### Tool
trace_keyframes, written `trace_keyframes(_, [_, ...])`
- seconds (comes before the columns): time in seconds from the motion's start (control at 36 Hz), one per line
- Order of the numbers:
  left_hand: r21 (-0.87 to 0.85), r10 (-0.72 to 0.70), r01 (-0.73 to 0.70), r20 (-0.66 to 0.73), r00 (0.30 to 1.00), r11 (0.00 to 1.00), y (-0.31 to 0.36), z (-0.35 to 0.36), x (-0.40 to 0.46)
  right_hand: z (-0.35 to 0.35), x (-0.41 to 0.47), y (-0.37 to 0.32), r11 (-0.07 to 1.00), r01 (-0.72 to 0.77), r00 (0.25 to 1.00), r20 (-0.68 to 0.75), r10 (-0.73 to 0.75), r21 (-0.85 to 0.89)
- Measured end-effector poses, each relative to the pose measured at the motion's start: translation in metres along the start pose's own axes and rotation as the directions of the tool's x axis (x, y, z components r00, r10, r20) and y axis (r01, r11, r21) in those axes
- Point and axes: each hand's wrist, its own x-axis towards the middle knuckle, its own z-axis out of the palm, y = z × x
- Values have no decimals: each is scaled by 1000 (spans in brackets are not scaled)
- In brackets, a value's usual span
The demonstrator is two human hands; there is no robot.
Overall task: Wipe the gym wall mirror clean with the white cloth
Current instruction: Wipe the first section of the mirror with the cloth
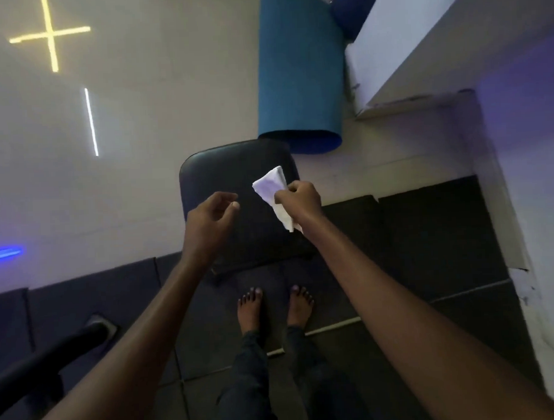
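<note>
My right hand (300,199) grips the folded white cloth (270,186); the cloth sticks out up and left of the fist, and a tail hangs below the wrist. Just left of it hovers my left hand (211,216), holding nothing, its fingers loosely curled and the thumb pointing toward the cloth. Both hands are above a dark padded seat (233,167). No mirror shows plainly; the glossy pale floor (140,120) reflects yellow, white and blue light strips.
A rolled blue mat (299,70) lies just beyond the seat. A white ledge or step (420,47) runs along the right. Dark floor mats (427,236) lie under my bare feet (274,305). A black bar (48,362) of gym equipment crosses the lower left.
</note>
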Motion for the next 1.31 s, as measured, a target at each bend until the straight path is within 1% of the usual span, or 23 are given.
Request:
trace_keyframes(0.08, [-52, 100, -96, 78, 992, 994, 58, 6, -20, -68, -45, -7, 993, -12, 999, -28, 16, 121])
trace_keyframes(0.17, [-89, 220, -209, 144, 965, 974, 127, 18, -46, -143, -98, -9, 955, -13, 996, -76, 38, 295])
trace_keyframes(0.22, [-127, 304, -283, 204, 931, 951, 178, 28, -65, -195, -139, -8, 911, -3, 992, -111, 54, 412])
trace_keyframes(0.31, [-236, 416, -357, 293, 861, 904, 258, 47, -101, -270, -199, 3, 814, 58, 971, -222, 88, 578])
trace_keyframes(0.36, [-300, 514, -429, 328, 792, 852, 312, 62, -132, -319, -240, 18, 729, 133, 942, -314, 117, 672])
trace_keyframes(0.42, [-346, 604, -500, 363, 709, 794, 367, 77, -169, -370, -280, 37, 622, 197, 904, -386, 183, 758])
trace_keyframes(0.47, [-373, 687, -577, 406, 603, 727, 417, 96, -208, -419, -322, 60, 508, 305, 859, -463, 219, 806])
trace_keyframes(0.53, [-397, 737, -627, 450, 503, 670, 465, 118, -250, -467, -368, 85, 378, 410, 820, -517, 245, 830])
trace_keyframes(0.58, [-431, 765, -646, 490, 418, 630, 507, 146, -292, -511, -416, 110, 287, 494, 776, -565, 279, 820])
trace_keyframes(0.67, [-485, 787, -645, 523, 328, 591, 564, 190, -363, -573, -486, 154, 193, 629, 687, -655, 316, 753])
trace_keyframes(0.75, [-575, 816, -612, 531, 227, 544, 617, 229, -440, -631, -556, 199, 160, 704, 610, -705, 362, 692])
trace_keyframes(0.92, [-715, 861, -554, 509, 8, 428, 713, 301, -579, -725, -678, 285, 122, 845, 454, -820, 350, 520])
trace_keyframes(1.0, [-762, 867, -528, 490, -91, 376, 755, 335, -633, -766, -728, 322, 123, 895, 362, -858, 365, 429])
trace_keyframes(1.08, [-815, 876, -464, 458, -150, 347, 800, 366, -685, -809, -773, 350, 147, 927, 268, -884, 382, 345])
trace_keyframes(1.14, [-854, 883, -417, 422, -208, 310, 828, 380, -720, -838, -800, 361, 171, 942, 203, -893, 402, 291])
trace_keyframes(1.25, [-904, 878, -370, 345, -331, 216, 881, 403, -777, -897, -844, 375, 232, 964, 27, -915, 403, 131])
trace_keyframes(1.31, [-921, 871, -355, 301, -389, 159, 907, 415, -801, -928, -860, 381, 246, 968, -61, -916, 398, 42])
